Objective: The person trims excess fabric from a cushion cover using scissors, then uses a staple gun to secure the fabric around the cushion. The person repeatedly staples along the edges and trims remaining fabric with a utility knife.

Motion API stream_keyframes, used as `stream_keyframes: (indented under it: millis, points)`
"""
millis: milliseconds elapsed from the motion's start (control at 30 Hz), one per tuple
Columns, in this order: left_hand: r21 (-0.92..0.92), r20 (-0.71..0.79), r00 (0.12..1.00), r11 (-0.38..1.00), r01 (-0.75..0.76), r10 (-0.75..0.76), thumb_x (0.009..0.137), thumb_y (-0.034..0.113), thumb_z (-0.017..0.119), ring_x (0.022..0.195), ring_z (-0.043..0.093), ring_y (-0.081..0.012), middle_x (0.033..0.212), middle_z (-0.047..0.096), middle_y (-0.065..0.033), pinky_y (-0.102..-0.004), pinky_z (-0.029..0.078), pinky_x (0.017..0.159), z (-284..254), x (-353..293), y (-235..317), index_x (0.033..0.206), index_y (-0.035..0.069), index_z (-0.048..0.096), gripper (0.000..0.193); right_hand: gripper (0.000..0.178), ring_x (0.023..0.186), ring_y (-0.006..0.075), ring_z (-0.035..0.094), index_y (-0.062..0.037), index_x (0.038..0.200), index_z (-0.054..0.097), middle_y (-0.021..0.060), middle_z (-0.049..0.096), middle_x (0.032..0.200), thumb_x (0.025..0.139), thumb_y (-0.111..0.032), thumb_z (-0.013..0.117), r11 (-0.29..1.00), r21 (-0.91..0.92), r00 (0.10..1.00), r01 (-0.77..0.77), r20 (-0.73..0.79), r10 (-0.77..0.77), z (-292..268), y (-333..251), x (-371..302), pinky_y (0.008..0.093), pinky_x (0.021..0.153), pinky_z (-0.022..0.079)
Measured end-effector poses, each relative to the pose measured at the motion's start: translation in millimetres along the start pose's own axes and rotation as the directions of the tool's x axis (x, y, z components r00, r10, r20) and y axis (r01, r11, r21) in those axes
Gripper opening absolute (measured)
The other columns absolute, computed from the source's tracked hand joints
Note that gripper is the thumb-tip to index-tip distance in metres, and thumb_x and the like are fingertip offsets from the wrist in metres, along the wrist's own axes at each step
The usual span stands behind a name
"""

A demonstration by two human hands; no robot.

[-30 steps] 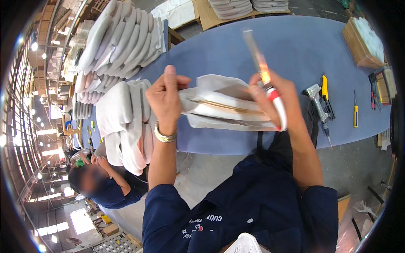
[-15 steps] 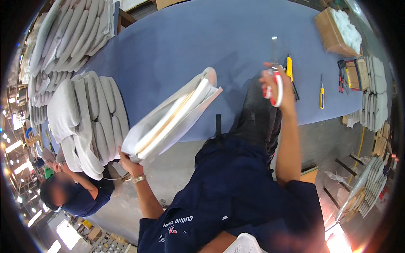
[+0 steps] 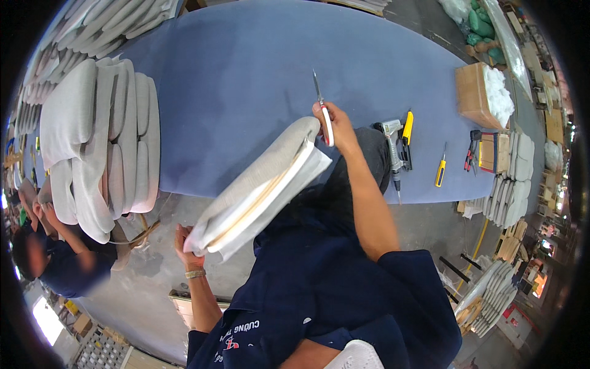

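Note:
A grey fabric-covered cushion (image 3: 258, 169) hangs tilted over my lap, with its pale lining and a thin tan edge strip turned toward me. My left hand (image 3: 186, 247) grips its lower left end. Red-and-white-handled scissors (image 3: 327, 126) are in my right hand (image 3: 343, 130), close beside the cushion's upper right end. The scissor blades point away from me over the blue table (image 3: 246, 67) and appear closed. Right of my knee lie a metal staple gun (image 3: 394, 147) and a yellow-handled cutter (image 3: 408, 128).
A yellow screwdriver (image 3: 440, 173) and red-handled pliers (image 3: 471, 150) lie farther right. Behind them stands a cardboard box (image 3: 476, 95) of white stuffing. Stacked grey cushions (image 3: 98, 141) fill the table's left side, near another person (image 3: 67, 252) at the left.
My right hand has brought the scissors leftward to the cushion's upper end, uncovering the staple gun. The cushion has turned slightly, showing more grey fabric. My view has shifted right.

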State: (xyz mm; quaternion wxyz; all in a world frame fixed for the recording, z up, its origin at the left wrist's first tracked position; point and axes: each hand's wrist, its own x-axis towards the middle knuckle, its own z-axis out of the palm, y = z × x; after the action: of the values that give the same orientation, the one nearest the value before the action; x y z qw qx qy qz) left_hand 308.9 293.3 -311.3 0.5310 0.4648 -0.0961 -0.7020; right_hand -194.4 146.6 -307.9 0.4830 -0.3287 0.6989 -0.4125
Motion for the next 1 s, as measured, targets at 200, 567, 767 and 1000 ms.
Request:
stream_keyframes:
  millis: [200, 567, 767, 1000]
  points:
    - [0.758, 0.039, 0.987, 0.649, 0.072, -0.156, 0.103, 0.022, 0.062, 0.111, 0.067, -0.0224, 0.127, 0.069, -0.0161, -0.0340, 0.050, 0.102, 32.3, -3.0, -5.3, 0.119, -0.003, 0.071, 0.030, 0.070, 0.098, 0.0192, 0.060, -0.0013, 0.112, 0.069, 0.0099, 0.066, 0.097, 0.101, -0.068, 0.051, 0.971, 0.188, 0.989, -0.144, -0.011, 0.149, 13.2, 18.0, -31.7, 0.0314, 0.089, 0.046]
    - [0.776, 0.623, 0.719, 0.360, -0.518, -0.308, 0.109, 0.041, 0.051, 0.152, 0.037, -0.0348, 0.161, 0.043, -0.0217, -0.0410, 0.030, 0.123, 237.1, 122.7, -112.2, 0.156, 0.008, 0.045, 0.058, 0.050, 0.110, 0.0388, 0.065, 0.0022, 0.128, 0.060, 0.0247, 0.066, 0.120, 0.102, -0.041, 0.059, 0.958, 0.032, 0.957, 0.284, -0.078, -0.280, 28.1, 83.4, -58.7, 0.0456, 0.097, 0.049]
    - [0.590, 0.807, 0.539, 0.395, -0.705, -0.242, 0.109, 0.036, 0.053, 0.151, 0.040, -0.0322, 0.155, 0.051, -0.0214, -0.0423, 0.029, 0.124, 321.1, 119.4, -121.8, 0.145, 0.005, 0.058, 0.048, 0.044, 0.100, 0.0226, 0.062, 0.0013, 0.130, 0.059, 0.0142, 0.068, 0.110, 0.112, -0.035, 0.042, 0.958, 0.078, 0.958, 0.276, -0.099, -0.268, 37.4, 82.7, -71.5, 0.0362, 0.094, 0.049]
    - [0.568, 0.789, 0.488, 0.139, -0.811, -0.374, 0.097, 0.039, 0.070, 0.132, 0.059, -0.0306, 0.136, 0.066, -0.0202, -0.0414, 0.043, 0.112, 352.0, 140.1, -74.9, 0.133, 0.007, 0.068, 0.049, 0.044, 0.092, 0.0147, 0.056, -0.0011, 0.120, 0.064, 0.0056, 0.063, 0.099, 0.110, -0.042, 0.051, 0.875, 0.484, 1.000, -0.021, -0.006, 0.028, 67.3, 48.9, -69.0, 0.0339, 0.085, 0.049]
